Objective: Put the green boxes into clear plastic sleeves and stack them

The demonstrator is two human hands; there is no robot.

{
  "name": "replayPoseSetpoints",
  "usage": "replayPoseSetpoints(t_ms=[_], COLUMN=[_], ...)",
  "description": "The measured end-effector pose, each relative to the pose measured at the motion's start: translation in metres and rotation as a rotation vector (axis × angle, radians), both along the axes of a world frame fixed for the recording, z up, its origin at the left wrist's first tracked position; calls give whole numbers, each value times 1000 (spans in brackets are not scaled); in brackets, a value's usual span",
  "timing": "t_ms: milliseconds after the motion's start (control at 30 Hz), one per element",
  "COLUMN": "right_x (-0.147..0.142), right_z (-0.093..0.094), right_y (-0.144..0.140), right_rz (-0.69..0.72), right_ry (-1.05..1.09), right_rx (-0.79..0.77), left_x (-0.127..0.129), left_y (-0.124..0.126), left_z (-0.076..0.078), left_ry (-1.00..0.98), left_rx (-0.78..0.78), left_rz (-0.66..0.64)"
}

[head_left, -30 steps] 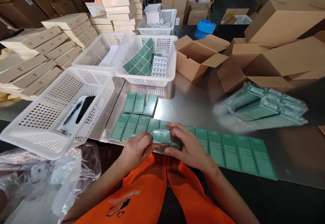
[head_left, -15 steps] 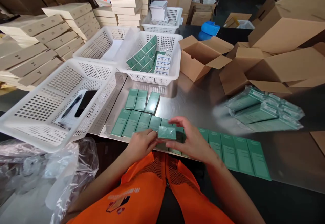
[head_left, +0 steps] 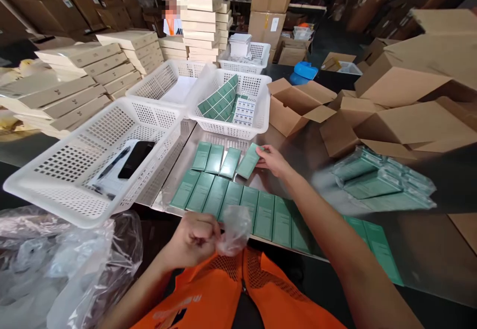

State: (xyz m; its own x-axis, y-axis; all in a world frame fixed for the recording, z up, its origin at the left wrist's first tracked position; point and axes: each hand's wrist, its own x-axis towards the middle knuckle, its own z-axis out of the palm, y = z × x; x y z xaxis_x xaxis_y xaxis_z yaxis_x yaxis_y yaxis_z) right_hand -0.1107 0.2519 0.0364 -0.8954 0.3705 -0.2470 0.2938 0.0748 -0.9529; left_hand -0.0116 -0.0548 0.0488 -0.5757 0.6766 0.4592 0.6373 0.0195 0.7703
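Storeroom, dim: brown cartons (head_left: 48,13) stacked at ten o'clock.

Table (head_left: 294,150): steel top, dull shine, across the centre and out to four o'clock.

Open cartons (head_left: 402,120): brown, flaps spread, between two and three o'clock; a lesser carton (head_left: 285,115), also open, at two.

Cream boxes (head_left: 76,88): low stacks at ten o'clock; a taller stack (head_left: 201,36) at eleven, a co-worker (head_left: 172,23) beside it, partly hidden.

Plastic bag (head_left: 70,269): clear, crumpled film inside, eight o'clock.

Baskets, white, perforated: one (head_left: 70,170) at nine o'clock; one (head_left: 156,78) at ten, paper inside; one (head_left: 238,129) at twelve, with green and white label sheets (head_left: 219,101); another (head_left: 263,60) beyond it.

Bagged green boxes (head_left: 376,182): a bundle, three o'clock.

Loose green boxes (head_left: 264,214): long row along the near edge, eight to four o'clock, partly behind the right forearm; three more (head_left: 214,159) lie beyond its left end.

Right hand (head_left: 274,161): just right of centre, fingers grasping the right edge of a green box (head_left: 248,161) beside those three; cannot tell whether it touches steel.

Left hand (head_left: 197,237): seven o'clock, clenched on a clear wrapper (head_left: 235,229).

Phone (head_left: 137,160), black, and pen (head_left: 115,161): inside the nine-o'clock basket.
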Motion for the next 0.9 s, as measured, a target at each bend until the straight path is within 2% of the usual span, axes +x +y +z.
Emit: replayPoseSetpoints(t_ms=[100,167,267,333,400,467,533,700,800,900], right_x=[-3,-2,0,0,1,1,0,-3,1,22], right_z=[-12,-15,-17,-18,-19,-19,-19,-17,-16,-9], right_y=[-10,-12,-12,-13,-16,-19,-22,-25,-30,-27], right_rz=[38,72,155,197,204,195,197,239,240,220], right_ry=[-24,-36,-58,-61,-53,-44,-33,-3,39,125], right_rx=[185,296,385,426,474,517,547,616,656,712], left_x=[-19,-40,-85,-120,-151,-173,-184,-187,-183,-169], left_y=[-22,-35,-44,-40,-29,-15,-4,5,5,4], left_z=[7,14,23,23,18,11,4,-1,8,20], left_ry=[-10,-23,-89,-159,-218,-228,-221,-206,-184,-119], left_rx=[-202,-365,-624,-804,-923,-954,-952,-970,-1004,-1069], left_rz=[296,468,656,753,746,676,609,580,583,609])
